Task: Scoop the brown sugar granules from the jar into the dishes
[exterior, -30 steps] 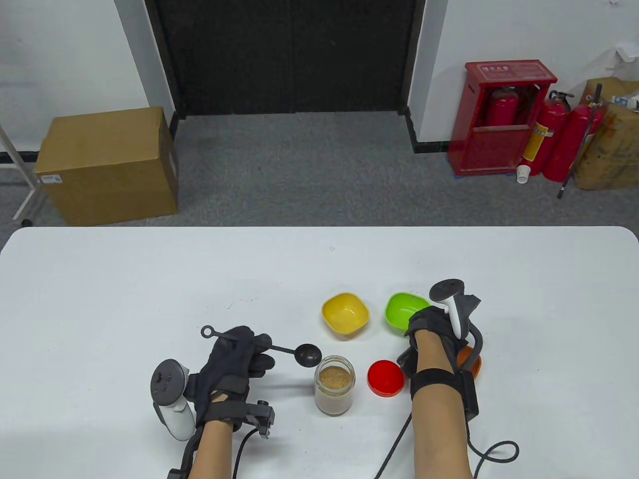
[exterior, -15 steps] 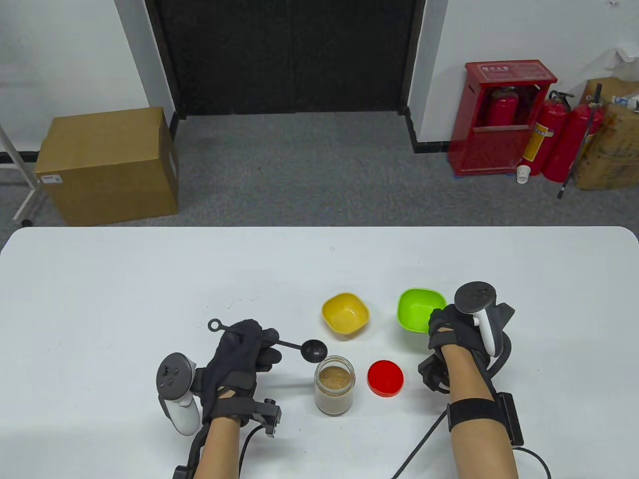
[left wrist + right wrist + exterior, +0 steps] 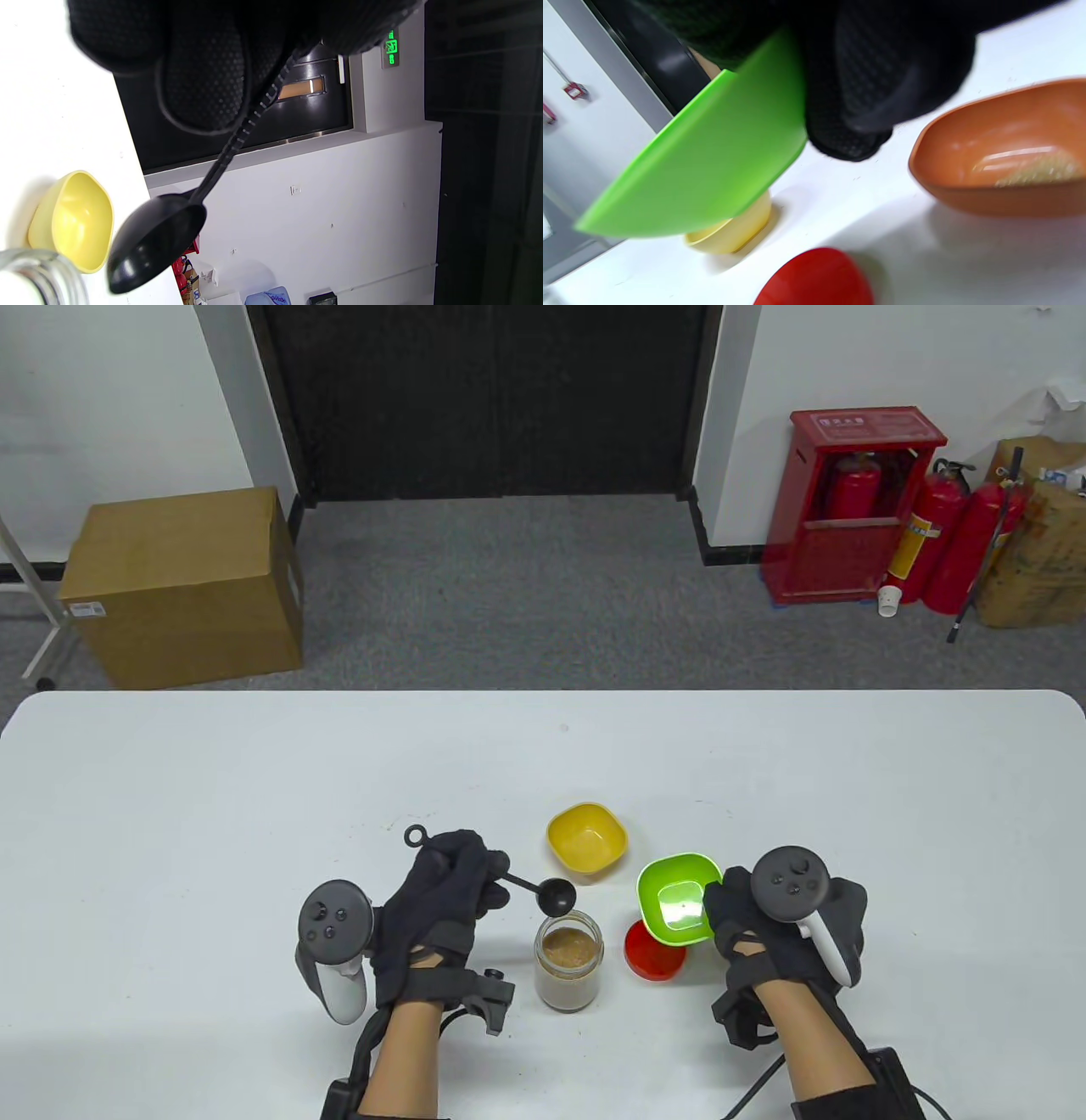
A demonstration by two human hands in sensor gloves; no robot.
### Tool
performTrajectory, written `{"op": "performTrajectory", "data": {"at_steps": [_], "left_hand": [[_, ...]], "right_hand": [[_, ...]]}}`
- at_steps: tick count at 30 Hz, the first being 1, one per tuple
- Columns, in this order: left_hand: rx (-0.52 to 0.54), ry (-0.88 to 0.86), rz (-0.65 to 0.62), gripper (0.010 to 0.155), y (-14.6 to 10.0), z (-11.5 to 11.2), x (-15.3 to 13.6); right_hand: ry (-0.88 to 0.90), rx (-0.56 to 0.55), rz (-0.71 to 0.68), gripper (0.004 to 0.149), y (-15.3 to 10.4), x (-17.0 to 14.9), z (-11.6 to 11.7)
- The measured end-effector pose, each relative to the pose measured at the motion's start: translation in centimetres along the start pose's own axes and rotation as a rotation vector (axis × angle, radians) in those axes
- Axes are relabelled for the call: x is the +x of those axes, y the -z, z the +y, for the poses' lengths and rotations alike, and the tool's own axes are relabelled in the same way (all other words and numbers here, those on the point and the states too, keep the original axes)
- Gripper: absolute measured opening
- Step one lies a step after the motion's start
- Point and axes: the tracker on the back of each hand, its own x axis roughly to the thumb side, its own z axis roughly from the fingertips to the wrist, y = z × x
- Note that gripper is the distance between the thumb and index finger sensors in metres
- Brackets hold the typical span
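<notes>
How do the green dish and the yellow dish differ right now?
The green dish is held off the table by the right hand, overlapping the red lid in the table view; the yellow dish sits on the table, untouched. Green is nearer the jar's right; yellow is beyond it. Both are rounded-square and look empty.

One camera looks down on the counter (image 3: 212,780); both wrist cameras sit close, tilted, sharing the yellow dish (image 3: 586,837).

A white surface (image 3: 212,814) carries a yellow dish (image 3: 587,837), an open glass jar (image 3: 568,960) of brown granules, a red lid (image 3: 653,960) just beside the jar, and an orange dish (image 3: 1001,148) holding some granules.
</notes>
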Motion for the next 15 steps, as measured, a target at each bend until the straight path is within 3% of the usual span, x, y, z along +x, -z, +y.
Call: {"op": "performTrajectory", "data": {"at_steps": [10,15], "left_hand": [[-0.029,0.058,-0.121,0.046,-1.6,-1.8,0.2],[-0.071,0.134,-0.123,0.047,-2.2,-1.9,0.0]], "right_hand": [[-0.029,0.029,-0.050,0.044,-1.1,-1.1,2.4],[-0.055,0.029,-0.072,0.045,-1.5,-0.9,2.8]]}}
